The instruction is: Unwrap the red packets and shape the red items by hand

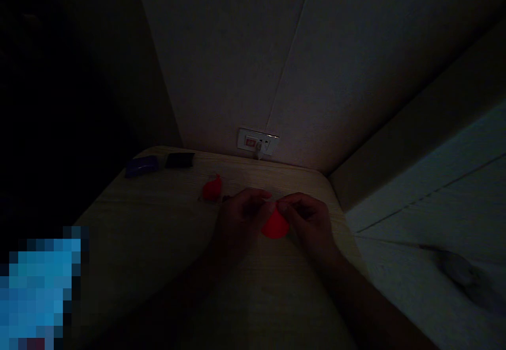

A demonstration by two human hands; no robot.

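In the dim head view, my left hand (249,210) and my right hand (306,215) meet over the wooden tabletop. Between them hangs a small red balloon-shaped thing (275,226), wide and round at the bottom and narrow at the top. Fingertips of both hands pinch its narrow top end, and the grip partly hides that end. To the left of my left hand lies a similar red thing (212,188) with a gathered, pointed end. A small dark object (226,198), too dim to name, shows right beside my left hand.
A purple packet-like object (141,166) and a black one (179,160) lie by the tabletop's (158,223) far left edge. Behind it, the wall carries a switch and socket plate (258,142) with a plug in it. A pixelated bright blue patch (43,287) covers the lower left.
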